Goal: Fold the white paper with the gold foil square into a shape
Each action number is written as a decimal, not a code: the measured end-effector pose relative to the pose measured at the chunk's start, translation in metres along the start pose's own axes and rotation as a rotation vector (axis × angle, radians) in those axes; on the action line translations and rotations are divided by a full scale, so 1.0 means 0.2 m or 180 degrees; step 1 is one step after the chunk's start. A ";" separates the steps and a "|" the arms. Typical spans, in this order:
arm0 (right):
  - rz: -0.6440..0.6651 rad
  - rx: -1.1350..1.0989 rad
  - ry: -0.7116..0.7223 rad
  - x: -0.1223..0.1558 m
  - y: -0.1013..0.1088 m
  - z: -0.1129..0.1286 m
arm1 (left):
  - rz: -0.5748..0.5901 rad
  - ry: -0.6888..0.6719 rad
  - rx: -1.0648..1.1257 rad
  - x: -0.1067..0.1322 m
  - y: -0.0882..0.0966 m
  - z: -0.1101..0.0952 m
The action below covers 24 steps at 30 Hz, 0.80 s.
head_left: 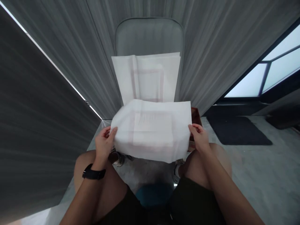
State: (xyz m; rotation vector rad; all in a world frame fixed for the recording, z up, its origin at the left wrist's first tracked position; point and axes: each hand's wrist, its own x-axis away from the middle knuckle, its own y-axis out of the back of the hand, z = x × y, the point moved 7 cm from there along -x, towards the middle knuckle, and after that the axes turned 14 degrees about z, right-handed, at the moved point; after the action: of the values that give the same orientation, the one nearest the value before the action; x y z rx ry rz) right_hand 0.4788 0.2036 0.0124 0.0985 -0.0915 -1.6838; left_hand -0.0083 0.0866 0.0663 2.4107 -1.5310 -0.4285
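A large white sheet of paper (152, 131) is stretched between my two hands above my knees. My left hand (105, 140) pinches its left edge between thumb and fingers. At the right edge, my right hand (198, 134) pinches it the same way. Faint pinkish lines and a paler rectangle show through the sheet, which bows slightly and has crease marks. Behind it, more white paper sheets (150, 75) lean against the grey chair back (150, 34), with a similar faint pink frame and a vertical fold. Their lower part is hidden by the held sheet.
Partly hidden behind the sheet's right side is a reddish-brown box (195, 115). Grey curtains (77, 40) hang around the chair. A dark mat (236, 129) lies on the grey floor (262, 175) at right, below a window (269, 68).
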 end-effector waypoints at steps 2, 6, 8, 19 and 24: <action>-0.0022 0.0131 0.0088 -0.06 -0.04 0.04 | -0.0004 -0.0048 0.0061 -0.11 -0.01 -0.01; 0.0045 0.0467 0.0194 -0.23 -0.13 0.09 | 0.0128 0.0047 0.0068 -0.39 -0.09 0.00; 0.0099 0.0694 0.0235 -0.30 -0.17 0.10 | 0.0237 0.0166 -0.0118 -0.50 -0.14 0.02; 0.0341 0.3243 -0.0352 -0.31 -0.25 0.03 | -0.0159 0.0100 -0.1606 -0.60 -0.21 0.05; 0.0494 0.3014 0.0459 -0.24 -0.19 0.08 | 0.0413 -0.1421 -0.1446 -0.17 -0.60 -0.33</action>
State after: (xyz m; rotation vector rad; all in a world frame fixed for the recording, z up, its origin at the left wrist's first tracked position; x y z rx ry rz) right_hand 0.4441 0.2564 0.0245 0.8934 -0.7622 -1.3496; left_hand 0.1027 0.1698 0.0884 1.9320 -1.5276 -1.2036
